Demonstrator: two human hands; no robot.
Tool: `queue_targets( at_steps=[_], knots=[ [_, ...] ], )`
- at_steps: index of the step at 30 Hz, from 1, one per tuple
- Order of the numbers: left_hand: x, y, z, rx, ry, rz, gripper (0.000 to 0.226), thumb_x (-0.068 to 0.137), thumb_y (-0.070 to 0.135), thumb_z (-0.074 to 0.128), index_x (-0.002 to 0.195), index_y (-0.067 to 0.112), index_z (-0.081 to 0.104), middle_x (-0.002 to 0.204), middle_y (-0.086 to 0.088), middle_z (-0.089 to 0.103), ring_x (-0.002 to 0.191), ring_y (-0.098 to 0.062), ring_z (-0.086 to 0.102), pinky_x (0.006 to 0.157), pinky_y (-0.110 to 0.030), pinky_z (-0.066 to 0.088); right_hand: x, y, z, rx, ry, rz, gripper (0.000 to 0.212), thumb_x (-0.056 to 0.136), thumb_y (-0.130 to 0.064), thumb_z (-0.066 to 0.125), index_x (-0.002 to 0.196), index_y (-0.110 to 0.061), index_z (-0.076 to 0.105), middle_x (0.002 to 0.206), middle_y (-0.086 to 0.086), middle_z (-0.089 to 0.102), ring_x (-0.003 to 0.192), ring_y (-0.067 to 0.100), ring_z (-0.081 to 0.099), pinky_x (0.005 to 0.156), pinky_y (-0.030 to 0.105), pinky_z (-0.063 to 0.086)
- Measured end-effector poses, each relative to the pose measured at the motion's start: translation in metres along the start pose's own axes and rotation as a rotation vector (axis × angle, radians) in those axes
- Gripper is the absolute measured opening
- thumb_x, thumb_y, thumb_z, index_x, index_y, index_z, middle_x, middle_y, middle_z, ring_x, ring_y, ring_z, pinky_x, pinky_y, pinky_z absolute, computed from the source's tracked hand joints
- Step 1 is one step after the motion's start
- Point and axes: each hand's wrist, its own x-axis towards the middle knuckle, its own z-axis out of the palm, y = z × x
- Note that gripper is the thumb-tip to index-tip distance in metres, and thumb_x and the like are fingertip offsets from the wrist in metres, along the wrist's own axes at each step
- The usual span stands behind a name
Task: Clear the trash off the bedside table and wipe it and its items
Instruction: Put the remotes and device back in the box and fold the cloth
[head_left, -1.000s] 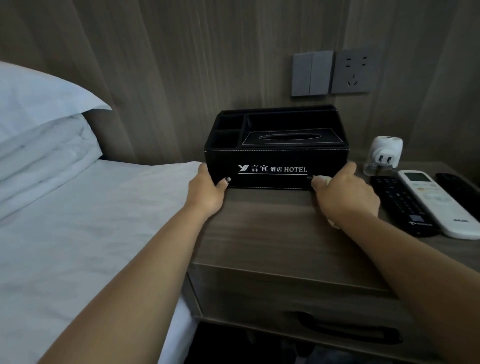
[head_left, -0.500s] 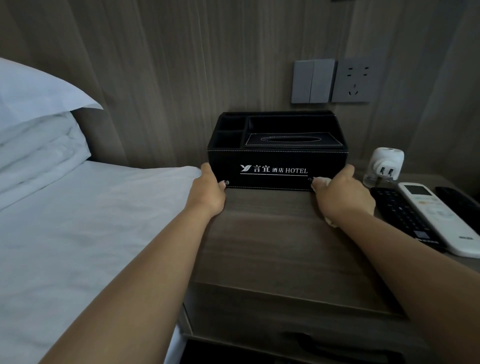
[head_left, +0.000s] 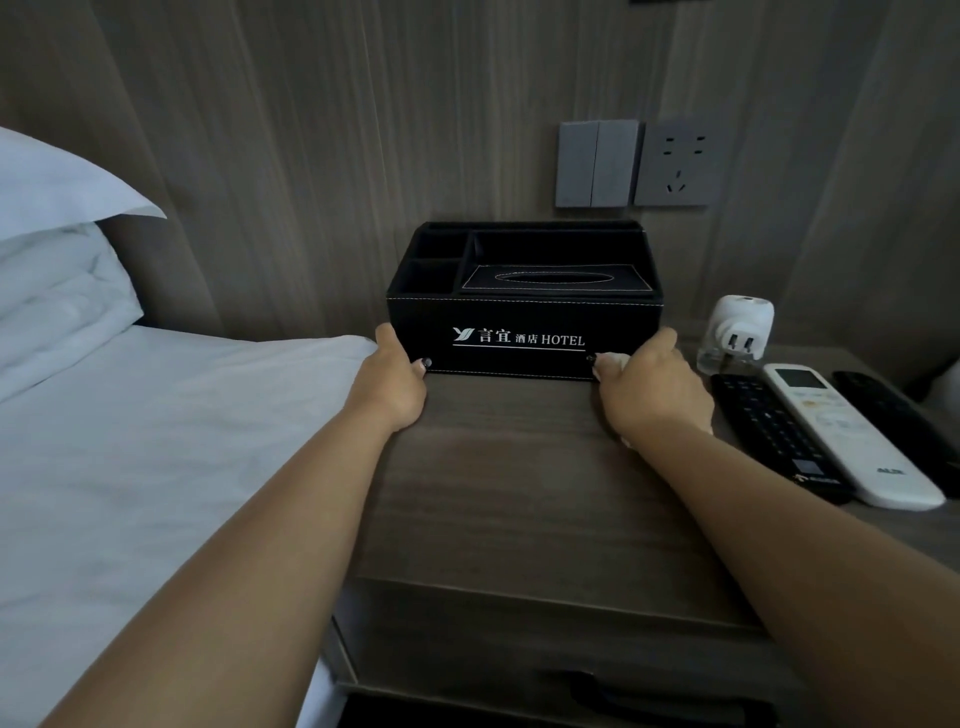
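Observation:
A black hotel tissue box organiser (head_left: 519, 312) stands at the back of the wooden bedside table (head_left: 519, 493), close to the wall. My left hand (head_left: 392, 387) grips its lower left corner, thumb on the front face. My right hand (head_left: 649, 392) is at the lower right corner with a bunched white cloth (head_left: 615, 358) held inside it; its thumb presses the cloth against the box front. More of the cloth peeks out under that wrist.
Right of the box lie a white plug adapter (head_left: 740, 332), a black remote (head_left: 774, 431), a white remote (head_left: 841, 431) and another black remote (head_left: 898, 415). A bed with white sheets and pillows (head_left: 130, 415) adjoins the left side. Switches and a socket (head_left: 636, 163) are on the wall.
Both hands stay on the box's lower corners. The box looks slightly nearer the wall than before, and the view has shifted a little.

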Motion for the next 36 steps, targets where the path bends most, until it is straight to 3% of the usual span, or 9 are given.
queue_targets(
  at_steps=[4,7,11,13,17,23,29,32,36],
  knots=[
    [-0.02,0.011,-0.001,-0.041,0.079,0.043,0.06,0.096,0.015,0.052,0.147,0.005,0.021,0.133,-0.018,0.051,0.117,-0.032,0.053,0.097,-0.045,0.044,-0.009,0.0,-0.009,0.11,0.09,-0.027,0.059,0.091,-0.036,0.059,0.134,-0.004,0.033,0.135,0.015,0.037,0.101,0.041,0.058,0.07,0.037,0.036],
    [-0.045,0.019,-0.006,-0.113,0.197,0.087,0.056,0.091,0.009,0.055,0.141,0.0,0.033,0.138,-0.018,0.044,0.128,-0.033,0.044,0.105,-0.045,0.04,-0.028,0.003,-0.021,0.283,0.145,-0.1,0.047,0.088,-0.031,0.062,0.124,-0.01,0.04,0.129,0.01,0.037,0.088,0.033,0.058,0.069,0.033,0.039],
    [-0.103,0.033,-0.008,-0.17,0.299,0.227,0.057,0.093,0.008,0.056,0.145,0.011,0.033,0.15,-0.007,0.034,0.139,-0.019,0.033,0.104,-0.009,0.026,-0.064,0.007,-0.044,0.509,0.064,-0.14,0.025,0.086,-0.03,0.064,0.105,-0.021,0.051,0.111,-0.008,0.04,0.08,0.006,0.05,0.072,0.025,0.04],
    [-0.135,0.046,-0.005,-0.243,0.304,0.328,0.052,0.094,0.009,0.056,0.142,0.016,0.036,0.149,-0.001,0.036,0.137,-0.009,0.032,0.097,0.002,0.021,-0.085,0.014,-0.06,0.666,0.003,-0.135,0.013,0.086,-0.03,0.064,0.094,-0.025,0.055,0.105,-0.009,0.049,0.082,0.001,0.053,0.07,0.019,0.041],
    [-0.196,0.072,0.003,-0.518,0.185,0.363,0.043,0.093,0.023,0.055,0.135,0.026,0.046,0.135,0.016,0.047,0.125,0.009,0.041,0.105,-0.017,0.034,-0.125,0.034,-0.102,1.088,-0.18,-0.006,0.006,0.09,-0.021,0.064,0.088,-0.018,0.059,0.073,0.0,0.068,0.059,0.014,0.065,0.049,0.033,0.053],
    [-0.253,0.091,0.003,-0.937,-0.249,0.283,0.047,0.086,0.03,0.059,0.131,0.021,0.051,0.117,0.011,0.068,0.108,0.001,0.062,0.086,-0.015,0.048,-0.151,0.053,-0.145,1.333,-0.421,0.01,0.011,0.091,-0.017,0.061,0.083,-0.023,0.064,0.066,0.002,0.065,0.059,0.014,0.061,0.051,0.027,0.052],
    [-0.267,0.106,0.008,-1.054,-0.358,0.31,0.032,0.085,0.022,0.065,0.114,0.011,0.065,0.105,-0.003,0.074,0.099,-0.014,0.069,0.079,-0.017,0.052,-0.156,0.074,-0.16,1.252,-0.182,0.011,0.012,0.09,-0.008,0.062,0.081,-0.015,0.064,0.06,-0.008,0.062,0.052,-0.001,0.054,0.05,0.012,0.045],
    [-0.265,0.107,0.015,-1.044,-0.304,0.282,0.01,0.089,0.018,0.066,0.096,0.012,0.07,0.084,-0.001,0.074,0.08,-0.013,0.071,0.071,-0.017,0.053,-0.152,0.084,-0.163,1.229,-0.059,0.013,0.009,0.088,-0.009,0.065,0.083,-0.017,0.063,0.064,-0.01,0.065,0.058,0.001,0.061,0.055,0.014,0.049],
    [-0.258,0.104,0.016,-1.11,-0.279,0.151,0.011,0.08,0.02,0.061,0.081,0.017,0.072,0.076,-0.006,0.07,0.073,-0.018,0.067,0.071,-0.034,0.055,-0.149,0.091,-0.16,1.086,0.109,-0.031,0.016,0.089,-0.011,0.066,0.093,-0.024,0.059,0.067,-0.014,0.066,0.059,0.001,0.063,0.055,0.012,0.048]
  ],
)
